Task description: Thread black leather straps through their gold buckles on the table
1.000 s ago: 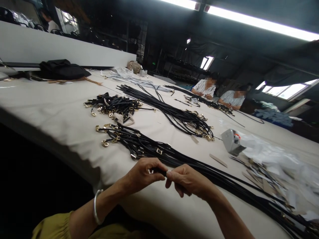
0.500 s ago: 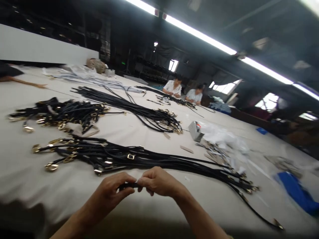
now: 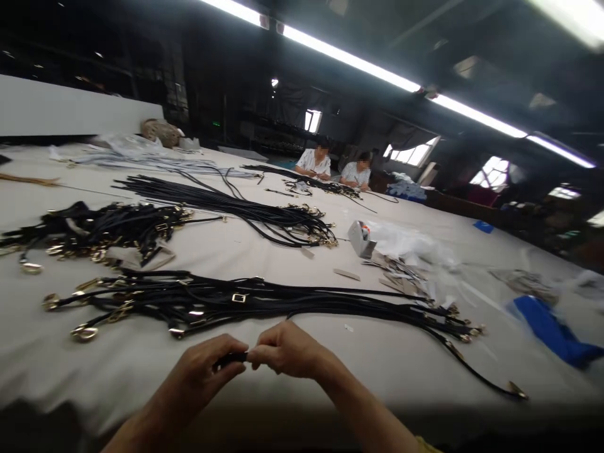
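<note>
A: What are the 2 hands doing?

B: Both are closed in a pinch on 1 thin black strap (image 3: 232, 358), just above the near edge of the table (image 3: 377, 377). The left hand (image 3: 207, 372) has it between thumb and forefinger. The right hand (image 3: 283, 349) meets it fingertip to fingertip, so only a short bit of strap shows between them.

A: Where does the rest of it run?

B: I cannot tell. It is hidden under the fingers. The long bundle of straps (image 3: 292, 301) lies just beyond the knuckles, with gold clasps (image 3: 85, 331) at its left end.

A: How would you handle it well?

B: I would work with the fingertips only, close together as they are, so the strap stays flat and does not twist. I would also hold it clear of the bundle. Those clasps look likely to snag a loose end.

A: Anything else nearby?

B: A tangled heap of straps (image 3: 104, 226) lies further back on the left. A grey dispenser (image 3: 361, 238) sits beside clear plastic bags (image 3: 410, 242), and a blue cloth (image 3: 547, 327) lies to the right. All are well apart from the hands. 2 people (image 3: 330, 167) sit at the far end of the table.
</note>
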Motion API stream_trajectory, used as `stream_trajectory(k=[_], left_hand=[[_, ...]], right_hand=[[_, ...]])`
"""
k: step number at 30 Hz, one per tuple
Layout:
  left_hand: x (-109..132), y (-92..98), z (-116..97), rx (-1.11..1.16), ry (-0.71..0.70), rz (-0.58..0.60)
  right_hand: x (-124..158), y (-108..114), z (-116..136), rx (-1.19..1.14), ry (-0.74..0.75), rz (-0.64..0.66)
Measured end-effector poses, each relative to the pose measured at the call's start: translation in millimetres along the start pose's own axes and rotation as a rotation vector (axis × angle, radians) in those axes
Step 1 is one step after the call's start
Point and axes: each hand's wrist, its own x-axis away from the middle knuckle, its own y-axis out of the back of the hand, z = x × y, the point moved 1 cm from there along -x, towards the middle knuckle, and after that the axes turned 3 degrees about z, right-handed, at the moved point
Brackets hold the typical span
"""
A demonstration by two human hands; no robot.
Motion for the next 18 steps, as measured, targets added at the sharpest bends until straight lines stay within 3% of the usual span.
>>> stream_trajectory(k=[6, 10, 14, 18], left_hand=[[0, 5.6, -17, 0.04, 0.241, 0.101], [8, 23.5, -17, -0.019, 0.374, 0.254], [14, 27.5, -19, -0.046, 0.435, 0.228], [18, 26.3, -18, 0.05, 0.471, 0.192]], right_hand=[[-6, -20, -7, 0.057, 0.116, -0.055], [-1, -16, -10, 0.382, 0.118, -0.118], [-11, -15, -17, 0.732, 0.105, -0.26], [-27, -21, -27, 0.77, 0.199, -0.355]])
